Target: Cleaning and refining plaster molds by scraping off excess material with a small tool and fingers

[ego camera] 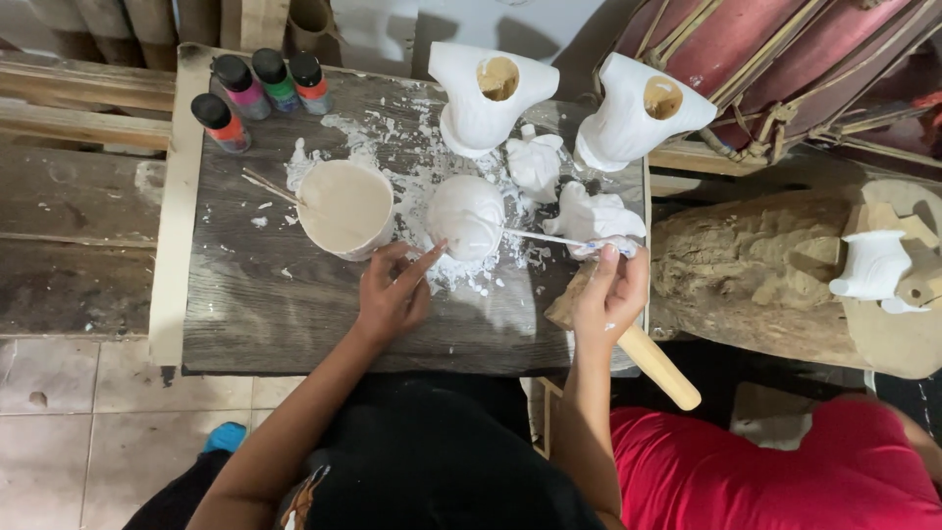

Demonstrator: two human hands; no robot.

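At the desk's [245,324] back left corner stand 4 small paint bottles [257,91] with black caps. Your left hand [394,294] steadies the round white figure [466,216] mid-desk, fingers apart; your right hand [610,290] is clamped on a thin brush [545,238] touching it.

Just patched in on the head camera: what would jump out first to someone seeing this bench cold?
White plaster figures: a rounded one at the centre of the grey wooden table, steadied by the left hand, while the right hand touches a thin brush to it. Two hollow white busts stand at the far edge. A cup of pale liquid and four paint bottles sit left.
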